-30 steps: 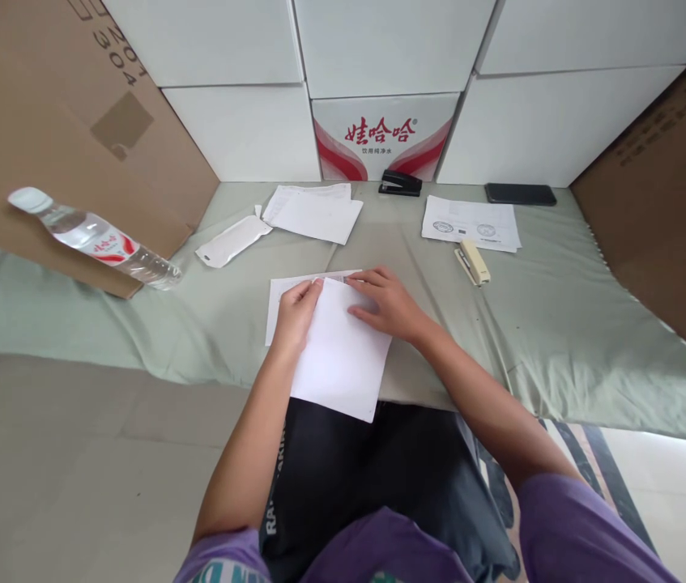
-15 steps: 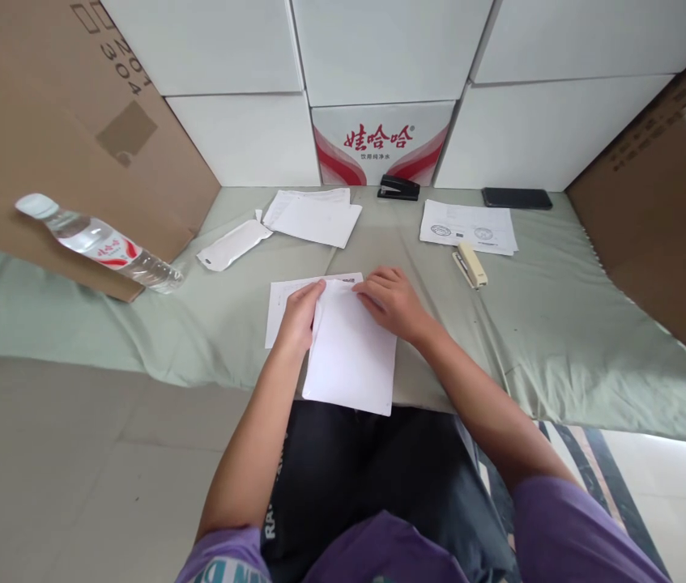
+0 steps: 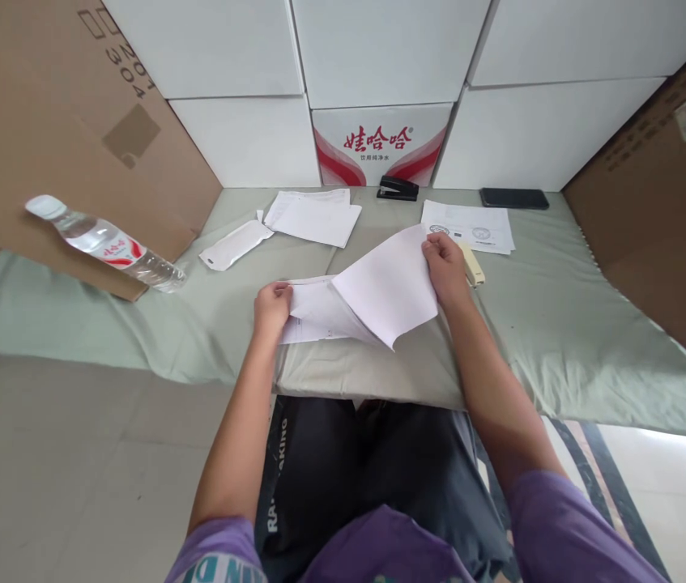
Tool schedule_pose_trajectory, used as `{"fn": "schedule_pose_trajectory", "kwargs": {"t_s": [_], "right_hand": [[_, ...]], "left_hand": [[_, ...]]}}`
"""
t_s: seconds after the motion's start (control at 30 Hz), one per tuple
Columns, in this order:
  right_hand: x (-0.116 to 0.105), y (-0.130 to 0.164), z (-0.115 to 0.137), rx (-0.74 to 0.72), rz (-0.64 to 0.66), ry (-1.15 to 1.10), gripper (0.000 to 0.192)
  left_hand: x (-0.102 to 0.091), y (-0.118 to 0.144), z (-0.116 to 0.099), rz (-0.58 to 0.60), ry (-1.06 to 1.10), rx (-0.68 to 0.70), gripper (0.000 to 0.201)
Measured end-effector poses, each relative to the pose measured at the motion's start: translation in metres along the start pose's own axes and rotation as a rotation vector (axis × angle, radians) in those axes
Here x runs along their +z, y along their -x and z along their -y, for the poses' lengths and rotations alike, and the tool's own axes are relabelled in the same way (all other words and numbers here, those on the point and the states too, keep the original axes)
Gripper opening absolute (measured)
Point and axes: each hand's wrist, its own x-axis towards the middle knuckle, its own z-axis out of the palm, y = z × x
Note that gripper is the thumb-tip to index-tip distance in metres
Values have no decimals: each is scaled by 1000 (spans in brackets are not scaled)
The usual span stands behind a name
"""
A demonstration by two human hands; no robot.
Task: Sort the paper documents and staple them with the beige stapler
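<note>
My left hand (image 3: pixel 273 309) pinches the left end of some white paper sheets (image 3: pixel 324 304), low over the table. Out to the right, my right hand (image 3: pixel 445 265) grips the edge of a raised white sheet (image 3: pixel 389 279), which is bent and tilted. The raised sheet overlaps the ones at my left hand; whether they are joined is not clear. A printed sheet (image 3: pixel 306 330) shows partly beneath them on the cloth. Just behind my right hand is a cream stapler (image 3: pixel 473 265), partly covered by the hand.
Stamped papers (image 3: pixel 470 220), a black phone (image 3: pixel 513 198) and a black stapler (image 3: pixel 398 189) lie toward the back. More white papers (image 3: pixel 315 217) and a white packet (image 3: pixel 236 244) are at left, near a water bottle (image 3: pixel 108 243). White boxes (image 3: pixel 245 142) stand behind; a cardboard box (image 3: pixel 154 162) stands left.
My hands have spread apart from the paper stack over my lap. The right hand has carried a sheet up and rightward, while the left has shifted left with the other sheets.
</note>
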Motion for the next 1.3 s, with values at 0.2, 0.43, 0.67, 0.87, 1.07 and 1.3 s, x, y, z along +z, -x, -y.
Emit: {"fn": "schedule_pose_trajectory", "kwargs": {"t_s": [0.2,0.43,0.67,0.87,1.07,1.3], "right_hand": [[14,-1,-7,53,92,-58,27],[18,3,-5,-38,103,29,19],[12,1,-7,-61,85,195,23],[-35,-12,-19,177,-353,546,37],[-60,-22,-44,533,-109,673,35],[-52,-20,-45,414,-55,673,23]], "left_hand": [[-12,42,-44,276,-11,303,39],[-15,77,-81,446,-233,446,33],[-19,85,-81,543,-302,557,28],[-26,81,-84,433,-267,653,11],[-27,85,-94,271,2,515,20],[-28,93,-113,237,142,459,25]]}}
